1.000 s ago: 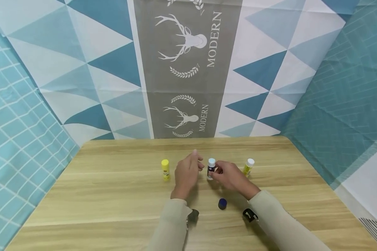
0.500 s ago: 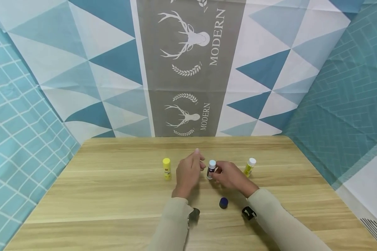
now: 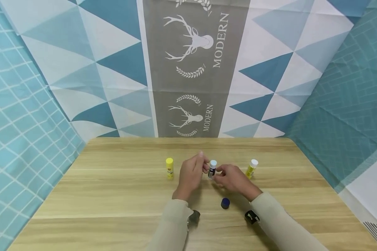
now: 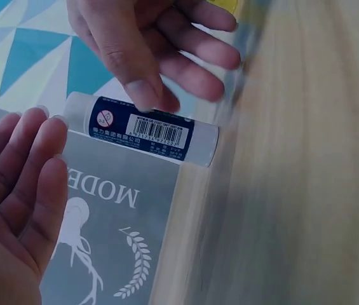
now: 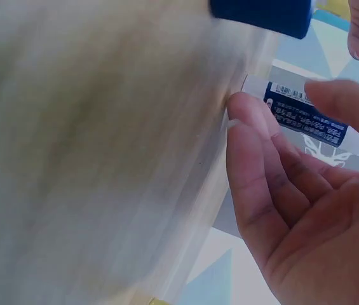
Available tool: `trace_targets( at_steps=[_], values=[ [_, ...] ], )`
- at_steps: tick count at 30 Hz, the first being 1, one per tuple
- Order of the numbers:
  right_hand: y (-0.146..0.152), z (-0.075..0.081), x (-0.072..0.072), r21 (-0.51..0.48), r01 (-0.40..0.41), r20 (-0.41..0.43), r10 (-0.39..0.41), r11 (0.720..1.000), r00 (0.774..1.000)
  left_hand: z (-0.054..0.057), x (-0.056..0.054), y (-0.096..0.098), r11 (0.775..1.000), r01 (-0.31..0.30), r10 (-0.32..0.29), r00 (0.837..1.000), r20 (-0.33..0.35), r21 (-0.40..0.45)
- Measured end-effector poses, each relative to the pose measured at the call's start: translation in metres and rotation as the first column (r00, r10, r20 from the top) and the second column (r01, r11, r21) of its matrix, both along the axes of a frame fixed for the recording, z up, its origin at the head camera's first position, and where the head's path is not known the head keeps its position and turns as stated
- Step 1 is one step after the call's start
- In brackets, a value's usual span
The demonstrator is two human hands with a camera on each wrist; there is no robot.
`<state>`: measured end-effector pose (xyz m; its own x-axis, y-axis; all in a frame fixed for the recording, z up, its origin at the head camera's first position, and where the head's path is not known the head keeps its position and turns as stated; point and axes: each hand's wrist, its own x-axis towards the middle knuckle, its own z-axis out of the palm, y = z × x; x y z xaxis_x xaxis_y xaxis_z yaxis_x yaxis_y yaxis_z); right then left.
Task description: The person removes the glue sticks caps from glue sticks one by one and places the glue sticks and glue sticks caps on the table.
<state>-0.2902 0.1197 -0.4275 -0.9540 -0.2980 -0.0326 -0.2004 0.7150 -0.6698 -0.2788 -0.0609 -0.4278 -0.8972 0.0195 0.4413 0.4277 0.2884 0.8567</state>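
A glue stick (image 3: 212,170) with a navy label and a white top stands upright on the wooden table between both hands. In the left wrist view the barcode on its label (image 4: 157,132) is visible. My right hand (image 3: 234,179) is just right of it, thumb and fingers parted around its near side; the right wrist view shows a gap between thumb and fingertips (image 5: 246,111). On the other side my left hand (image 3: 191,176) is held with relaxed fingers, fingertips right by the stick. A small navy cap (image 3: 225,203) sits on the table nearer the body.
Left of the hands a yellow glue stick (image 3: 169,168) stands upright. Another yellow one with a white cap (image 3: 252,169) stands behind the right hand. Patterned cloth (image 3: 125,87) rises at the table's back edge. Black wrist devices (image 3: 251,217) hang under both sleeves.
My right thumb and fingers have parted from the glue stick they were pinching, and it stays standing. My left fingertips are slightly nearer to it. The head view has shifted a little.
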Motion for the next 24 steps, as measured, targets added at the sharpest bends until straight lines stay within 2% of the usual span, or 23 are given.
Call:
trace_targets(
  at_steps=[2,4,6,7,9,10,12,14,16,19,22,24],
  values=[
    [0.002,0.001,0.004,0.003,0.015,-0.004,-0.015,1.000,1.000,0.000,0.004,-0.001,1.000,-0.006,0.006,1.000,0.003,-0.022],
    [0.004,0.003,0.009,0.017,0.034,-0.016,-0.034,0.999,0.999,0.000,0.009,-0.003,0.998,-0.037,0.037,0.999,-0.015,-0.056],
    [0.006,0.004,0.013,0.043,0.038,-0.039,-0.036,0.998,0.999,0.000,0.013,-0.006,0.992,-0.094,0.088,0.993,-0.074,-0.082],
    [0.006,0.005,0.015,0.057,0.039,-0.054,-0.036,0.998,0.998,0.001,0.015,-0.008,0.988,-0.129,0.117,0.986,-0.122,-0.089],
    [0.007,0.007,0.019,0.082,0.039,-0.081,-0.032,0.996,0.996,0.003,0.018,-0.015,0.973,-0.209,0.182,0.954,-0.236,-0.096],
    [0.007,0.008,0.021,0.089,0.034,-0.092,-0.026,0.995,0.995,0.003,0.019,-0.019,0.966,-0.244,0.209,0.932,-0.295,-0.088],
    [0.007,0.009,0.024,0.086,0.023,-0.092,-0.015,0.996,0.996,0.004,0.020,-0.030,0.948,-0.312,0.264,0.878,-0.398,-0.058],
    [0.006,0.010,0.027,0.070,0.001,-0.079,0.004,0.998,0.997,0.003,0.021,-0.043,0.928,-0.371,0.316,0.830,-0.460,-0.031],
    [0.006,0.010,0.031,0.050,-0.021,-0.055,0.023,0.999,0.998,0.001,0.022,-0.057,0.912,-0.410,0.360,0.806,-0.470,-0.005],
    [0.005,0.012,0.037,0.034,-0.037,-0.033,0.038,0.999,0.999,-0.002,0.024,-0.076,0.888,-0.461,0.413,0.807,-0.422,-0.012],
    [0.005,0.013,0.044,0.020,-0.059,-0.029,0.060,0.998,0.998,-0.003,0.028,-0.090,0.871,-0.490,0.450,0.830,-0.329,-0.044],
    [0.004,0.015,0.047,0.013,-0.085,-0.035,0.086,0.996,0.996,-0.003,0.031,-0.097,0.871,-0.488,0.461,0.855,-0.236,-0.066]
  ],
)
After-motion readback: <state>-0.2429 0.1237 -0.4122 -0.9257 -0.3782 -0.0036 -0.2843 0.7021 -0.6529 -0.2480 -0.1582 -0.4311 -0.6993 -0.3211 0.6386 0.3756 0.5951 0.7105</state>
